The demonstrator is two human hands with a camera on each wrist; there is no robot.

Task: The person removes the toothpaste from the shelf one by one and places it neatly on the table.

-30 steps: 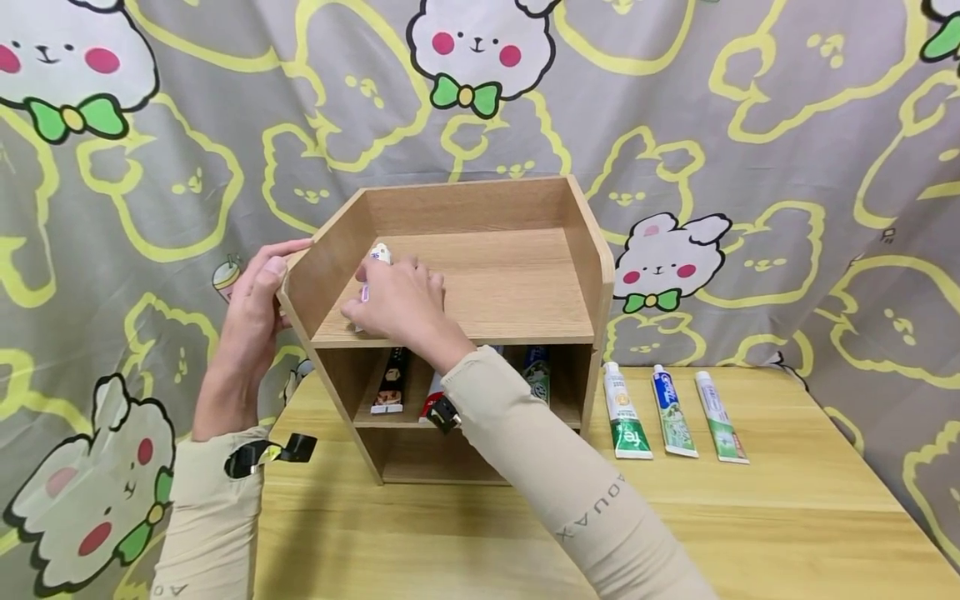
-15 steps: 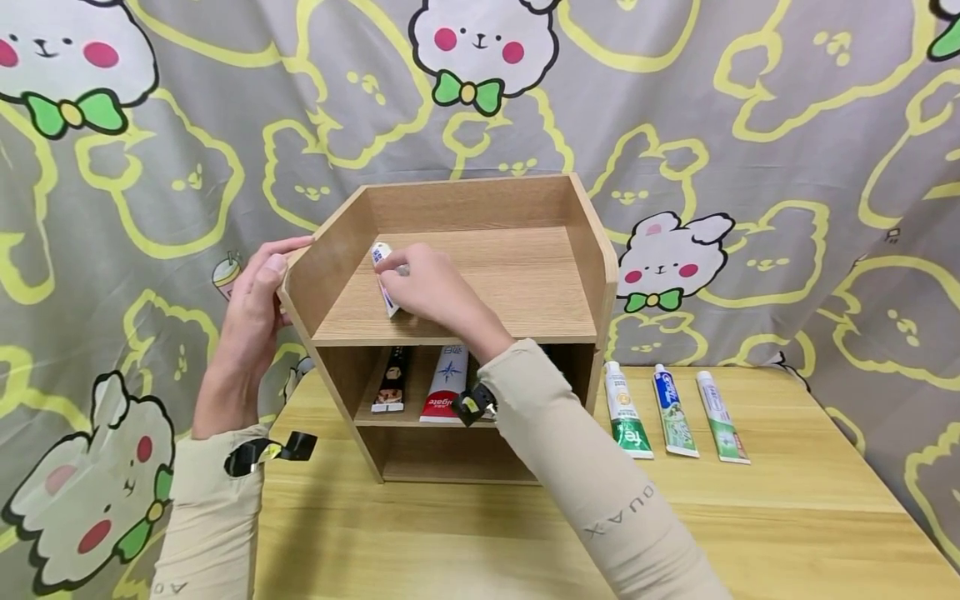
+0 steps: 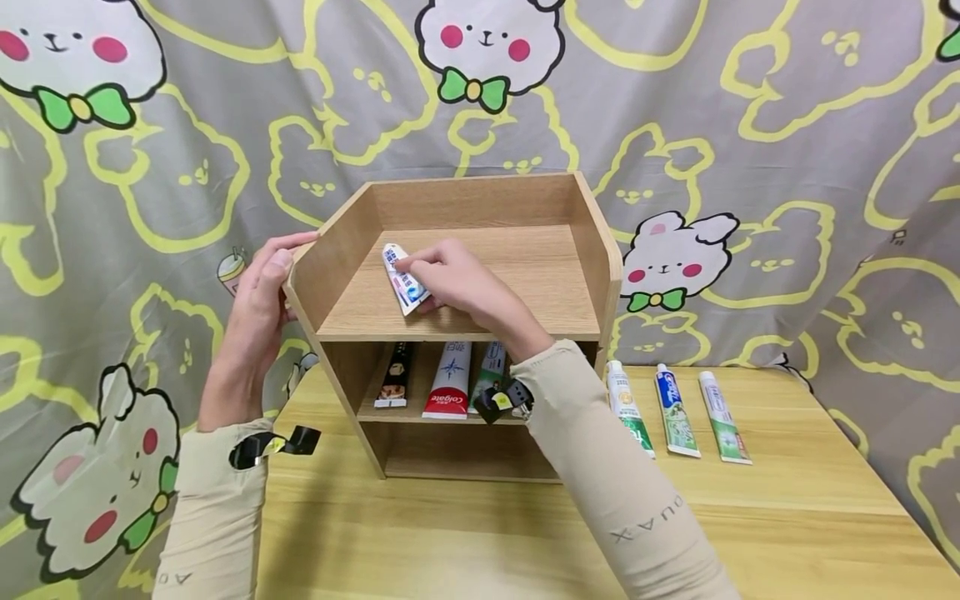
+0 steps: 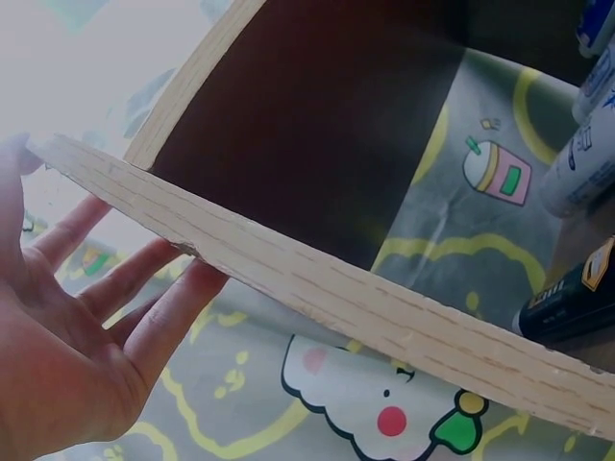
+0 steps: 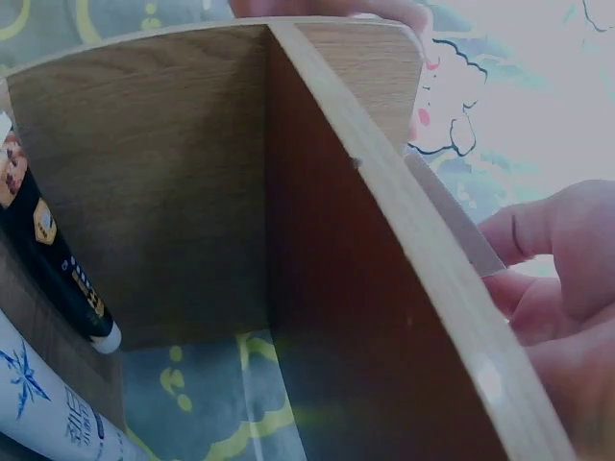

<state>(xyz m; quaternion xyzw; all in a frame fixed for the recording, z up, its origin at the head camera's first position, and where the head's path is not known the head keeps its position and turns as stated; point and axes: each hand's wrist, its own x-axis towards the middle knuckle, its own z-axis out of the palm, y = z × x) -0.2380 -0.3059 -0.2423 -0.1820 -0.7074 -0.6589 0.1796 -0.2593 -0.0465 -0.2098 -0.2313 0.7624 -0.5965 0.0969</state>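
Note:
A white toothpaste tube (image 3: 406, 282) with blue lettering lies at a slant over the left part of the top shelf board. My right hand (image 3: 468, 279) pinches its right edge between thumb and fingers; in the right wrist view the end of this tube (image 5: 456, 213) shows past the board, between the fingertips. Against the outside of the wooden shelf unit's left panel (image 3: 333, 262) rests my left hand (image 3: 255, 304). The left wrist view shows its fingers (image 4: 173, 322) nearly straight, touching the panel from outside.
Below, the middle compartment holds a black tube (image 3: 394, 375), a red-and-white Colgate tube (image 3: 450, 379) and a green tube (image 3: 489, 373); my right forearm hides its right part. Three more toothpaste tubes, one a blue-and-green tube (image 3: 677, 412), lie on the table (image 3: 817, 492) right of the unit.
My right hand has moved right from the left side of the top board, and the white tube has shifted right and turned to a slant. The left hand stays at the panel.

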